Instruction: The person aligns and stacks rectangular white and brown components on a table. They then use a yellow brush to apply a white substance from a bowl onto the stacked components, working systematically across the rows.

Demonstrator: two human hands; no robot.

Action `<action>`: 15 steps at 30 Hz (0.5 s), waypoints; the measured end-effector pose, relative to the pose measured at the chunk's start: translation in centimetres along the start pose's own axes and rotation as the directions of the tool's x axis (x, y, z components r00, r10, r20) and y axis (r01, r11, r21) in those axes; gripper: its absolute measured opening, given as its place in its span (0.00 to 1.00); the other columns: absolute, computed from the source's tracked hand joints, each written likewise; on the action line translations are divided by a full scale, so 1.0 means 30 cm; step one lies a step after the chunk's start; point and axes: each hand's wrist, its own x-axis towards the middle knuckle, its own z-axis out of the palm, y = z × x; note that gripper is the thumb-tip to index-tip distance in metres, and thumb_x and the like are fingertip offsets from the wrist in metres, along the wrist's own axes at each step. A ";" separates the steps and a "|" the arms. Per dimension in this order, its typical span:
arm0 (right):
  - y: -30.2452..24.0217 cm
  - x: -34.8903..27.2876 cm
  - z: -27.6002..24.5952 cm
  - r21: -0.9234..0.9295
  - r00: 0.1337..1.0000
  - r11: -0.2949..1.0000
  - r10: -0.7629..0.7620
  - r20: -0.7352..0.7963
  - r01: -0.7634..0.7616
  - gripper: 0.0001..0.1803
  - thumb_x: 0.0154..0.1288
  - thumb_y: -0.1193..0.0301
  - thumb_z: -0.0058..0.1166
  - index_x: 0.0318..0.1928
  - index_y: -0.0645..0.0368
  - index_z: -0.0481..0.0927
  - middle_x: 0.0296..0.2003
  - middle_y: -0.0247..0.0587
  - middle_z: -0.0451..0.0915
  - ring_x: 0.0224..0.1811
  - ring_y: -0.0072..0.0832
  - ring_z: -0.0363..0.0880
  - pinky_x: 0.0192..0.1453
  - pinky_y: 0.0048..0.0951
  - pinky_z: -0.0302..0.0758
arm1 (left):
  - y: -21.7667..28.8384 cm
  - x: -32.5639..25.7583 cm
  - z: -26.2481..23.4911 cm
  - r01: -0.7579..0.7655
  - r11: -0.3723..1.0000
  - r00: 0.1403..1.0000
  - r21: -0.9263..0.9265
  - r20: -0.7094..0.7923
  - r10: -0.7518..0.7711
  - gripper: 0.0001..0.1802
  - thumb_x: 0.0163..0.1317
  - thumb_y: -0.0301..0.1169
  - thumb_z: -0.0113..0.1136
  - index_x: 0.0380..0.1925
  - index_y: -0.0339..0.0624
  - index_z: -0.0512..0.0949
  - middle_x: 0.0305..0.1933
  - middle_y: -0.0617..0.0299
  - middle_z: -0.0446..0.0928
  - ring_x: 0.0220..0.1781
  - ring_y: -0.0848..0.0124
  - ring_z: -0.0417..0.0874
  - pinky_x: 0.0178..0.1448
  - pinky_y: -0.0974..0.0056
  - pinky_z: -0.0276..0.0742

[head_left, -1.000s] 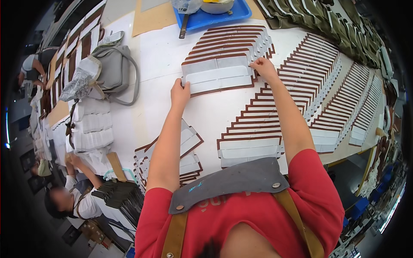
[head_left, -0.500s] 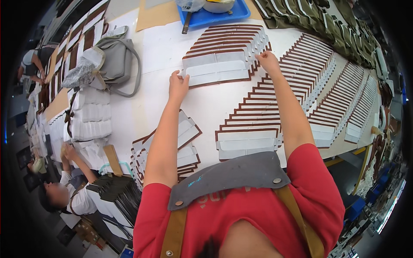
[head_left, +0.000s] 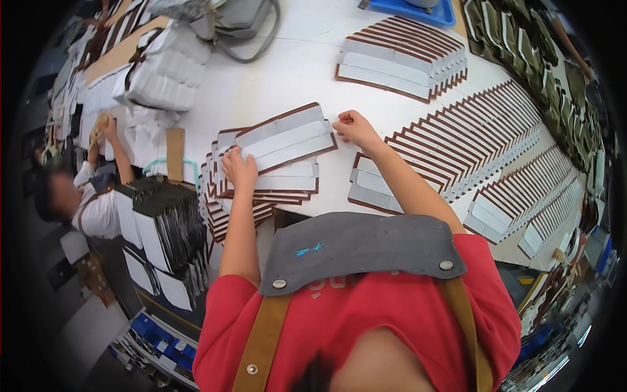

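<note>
a brown-edged panel (head_left: 284, 139) before you
your left hand (head_left: 240, 168), half-spread, touches its left end; right hand (head_left: 356, 130), loosely curled closed, beside its right.

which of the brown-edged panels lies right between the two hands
The top panel of the loose pile, between left hand and right hand. It slants across the panels beneath; the other groups lie in regular overlapping rows.

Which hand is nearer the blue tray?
Right: the right hand is short of the blue tray, slightly left; the left hand is farther back and left, at a brown-edged panel.
</note>
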 end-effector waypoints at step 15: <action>0.070 0.057 -0.068 -0.115 0.966 0.971 -0.226 -0.128 0.212 0.06 0.56 0.72 0.53 0.33 0.62 0.76 0.22 0.30 0.72 0.24 0.17 0.67 0.28 0.20 0.66 | 0.123 -0.007 -0.033 0.001 0.576 0.998 -0.818 0.039 0.054 0.24 0.57 0.20 0.45 0.55 0.39 0.58 0.39 0.50 0.75 0.41 0.67 0.76 0.47 0.68 0.69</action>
